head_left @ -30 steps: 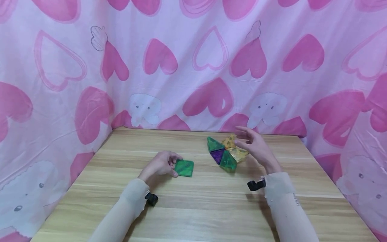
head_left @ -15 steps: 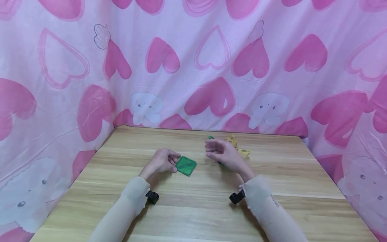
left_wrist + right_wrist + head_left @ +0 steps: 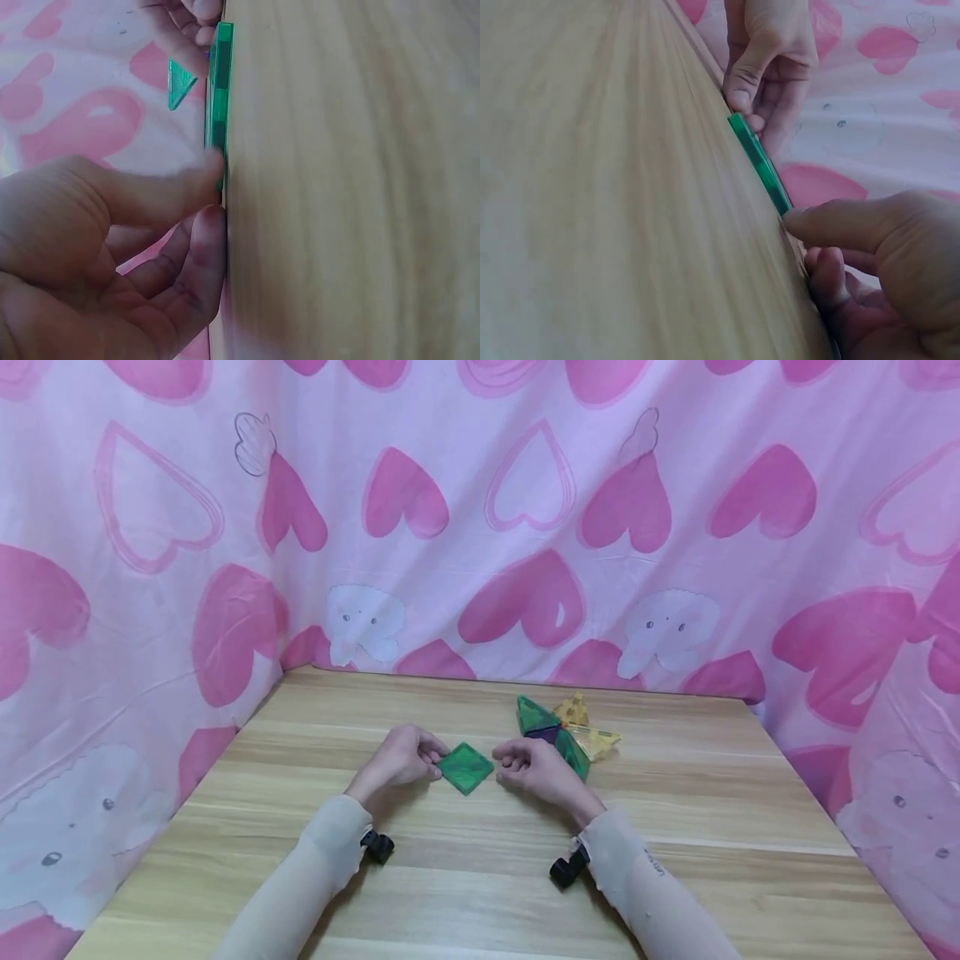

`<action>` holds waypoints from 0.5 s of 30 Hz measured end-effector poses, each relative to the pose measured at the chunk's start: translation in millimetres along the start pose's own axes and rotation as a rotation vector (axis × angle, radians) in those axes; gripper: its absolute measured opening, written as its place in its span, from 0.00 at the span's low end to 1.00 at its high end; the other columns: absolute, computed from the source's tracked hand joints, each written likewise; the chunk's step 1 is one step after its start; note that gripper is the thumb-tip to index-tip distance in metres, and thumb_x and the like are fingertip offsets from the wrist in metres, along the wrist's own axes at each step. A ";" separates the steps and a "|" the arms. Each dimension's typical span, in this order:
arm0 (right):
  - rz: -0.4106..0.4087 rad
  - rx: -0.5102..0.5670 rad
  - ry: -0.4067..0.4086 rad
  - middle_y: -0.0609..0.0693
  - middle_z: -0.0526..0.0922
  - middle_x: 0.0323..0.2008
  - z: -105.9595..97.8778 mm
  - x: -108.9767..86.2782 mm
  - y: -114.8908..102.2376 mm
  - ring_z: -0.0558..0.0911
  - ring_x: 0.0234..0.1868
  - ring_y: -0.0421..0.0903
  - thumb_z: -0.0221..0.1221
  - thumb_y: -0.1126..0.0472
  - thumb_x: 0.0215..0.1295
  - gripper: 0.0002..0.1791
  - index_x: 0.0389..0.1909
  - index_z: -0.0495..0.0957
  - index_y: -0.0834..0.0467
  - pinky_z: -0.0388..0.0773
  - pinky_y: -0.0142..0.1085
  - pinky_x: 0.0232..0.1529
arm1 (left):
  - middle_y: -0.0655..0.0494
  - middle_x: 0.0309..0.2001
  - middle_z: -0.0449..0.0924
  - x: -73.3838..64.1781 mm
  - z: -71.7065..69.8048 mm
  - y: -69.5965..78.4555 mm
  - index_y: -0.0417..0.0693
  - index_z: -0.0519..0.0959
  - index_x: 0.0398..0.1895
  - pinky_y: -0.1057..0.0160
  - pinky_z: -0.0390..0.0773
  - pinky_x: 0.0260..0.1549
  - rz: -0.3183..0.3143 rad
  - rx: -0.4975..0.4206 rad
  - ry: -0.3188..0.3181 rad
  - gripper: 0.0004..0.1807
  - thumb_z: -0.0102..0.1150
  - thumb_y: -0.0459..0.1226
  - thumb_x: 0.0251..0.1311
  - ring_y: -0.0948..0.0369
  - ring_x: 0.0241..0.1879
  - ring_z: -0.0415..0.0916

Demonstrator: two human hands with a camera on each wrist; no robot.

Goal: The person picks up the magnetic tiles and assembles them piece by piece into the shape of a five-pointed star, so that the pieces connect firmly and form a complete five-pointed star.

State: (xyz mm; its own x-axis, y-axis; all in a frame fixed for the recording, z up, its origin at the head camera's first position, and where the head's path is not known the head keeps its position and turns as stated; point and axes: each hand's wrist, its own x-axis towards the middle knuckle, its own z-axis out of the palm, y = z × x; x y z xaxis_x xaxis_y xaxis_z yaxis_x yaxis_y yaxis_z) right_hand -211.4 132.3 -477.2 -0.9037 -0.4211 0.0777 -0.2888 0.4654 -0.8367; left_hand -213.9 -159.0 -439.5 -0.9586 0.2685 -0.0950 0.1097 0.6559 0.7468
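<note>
A translucent green square magnetic tile [image 3: 466, 768] lies on the wooden table, turned so a corner faces each hand. My left hand [image 3: 405, 755] pinches its left corner between thumb and fingers; in the left wrist view the thumb covers the near end of the tile [image 3: 220, 82]. Close by the opposite corner is my right hand [image 3: 542, 772], fingers loosely bent. From the right wrist, its thumb tip appears right at the end of the tile [image 3: 757, 161]; whether they touch I cannot tell. Behind the right hand sits a fan of triangular tiles, partly hidden.
In the fan are green triangles [image 3: 536, 716], a mostly covered purple triangle [image 3: 543, 734] and yellow triangles [image 3: 594, 741]. The wooden table [image 3: 450, 877] ends at the back against a pink heart-patterned curtain [image 3: 420, 560], which also hangs at both sides.
My right hand has come from beside the yellow tiles leftward and nearer, to the green square's right corner. The square has turned from edge-on to corner-on at my left fingers.
</note>
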 end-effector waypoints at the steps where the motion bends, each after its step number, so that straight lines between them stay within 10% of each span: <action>1: -0.004 -0.030 0.009 0.47 0.88 0.46 0.8 0.3 -0.7 0.84 0.45 0.42 0.75 0.63 0.71 0.18 0.61 0.90 0.57 0.83 0.33 0.45 | 0.56 0.39 0.91 0.1 0.5 0.8 0.42 0.93 0.52 0.63 0.87 0.44 0.003 0.005 -0.008 0.21 0.84 0.24 0.53 0.61 0.40 0.85; 8: -0.024 -0.096 0.033 0.44 0.88 0.44 4.6 0.1 -3.5 0.83 0.43 0.42 0.76 0.62 0.70 0.14 0.55 0.92 0.53 0.82 0.36 0.46 | 0.60 0.33 0.89 0.4 8.3 3.7 0.46 0.94 0.50 0.62 0.83 0.44 0.051 0.068 0.011 0.24 0.90 0.28 0.47 0.64 0.35 0.83; 15: 0.031 0.118 0.011 0.49 0.92 0.48 1.0 0.0 -0.5 0.89 0.44 0.45 0.73 0.61 0.75 0.16 0.61 0.89 0.54 0.87 0.36 0.43 | 0.58 0.33 0.90 0.0 10.6 5.9 0.43 0.93 0.49 0.62 0.83 0.45 0.052 0.044 0.001 0.23 0.88 0.25 0.48 0.63 0.36 0.84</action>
State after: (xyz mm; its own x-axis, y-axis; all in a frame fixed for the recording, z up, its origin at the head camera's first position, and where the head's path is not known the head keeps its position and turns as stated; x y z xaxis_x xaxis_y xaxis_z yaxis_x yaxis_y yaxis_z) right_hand -210.9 131.3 -477.3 -0.9152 -0.3991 0.0567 -0.2226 0.3830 -0.8965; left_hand -210.6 -147.6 -442.0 -0.9516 0.3022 -0.0561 0.1707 0.6712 0.7213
